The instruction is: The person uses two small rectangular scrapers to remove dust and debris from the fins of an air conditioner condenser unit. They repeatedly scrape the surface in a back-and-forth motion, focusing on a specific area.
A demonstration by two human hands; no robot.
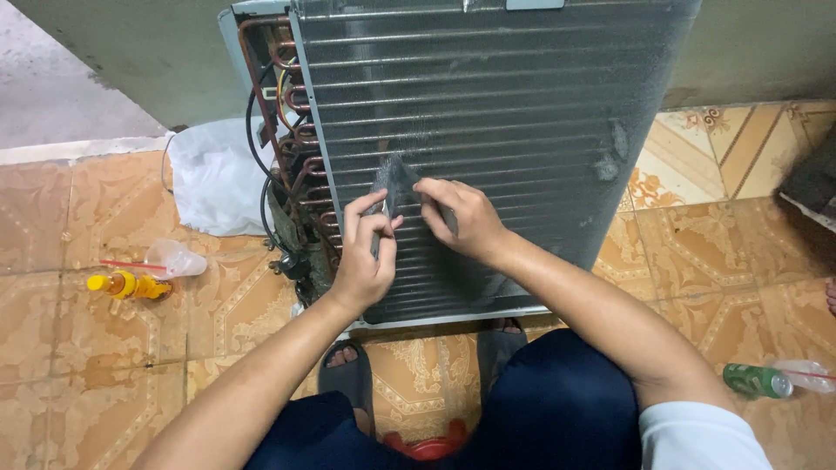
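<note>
Grey metal condenser coil (496,130), finned, crossed by horizontal tubes, coated in dust, standing upright on the floor and leaning away from the viewer; copper pipe bends (300,165) and black cables along its left edge, part of the same unit; grey sheet of peeled dust (394,184), lifted off the fins near the middle of the coil face, held between both hands; left hand (364,257), fingers curled and closed, pinching the lower left edge of the dust sheet, thumb on top; right hand (461,218), fingers bent and pressed against the fins, pinching the sheet's right edge just beside the left hand, the two hands nearly touching; cleared darker patch of fins below the hands; loose dust clumps on the coil's right side; white plastic bag (213,178), crumpled, on the floor just left of the unit; yellow drink bottle (129,285) lying on its side, well left of the coil, with a clear plastic cup (178,259) and red straw beside it; green bottle (756,380) lying at lower right, near a second clear cup (805,374); patterned orange and cream floor tiles (78,365) throughout; dark sandals (348,374) at the coil's foot; dark blue trousers and red stool edge (427,448) at the bottom.
</note>
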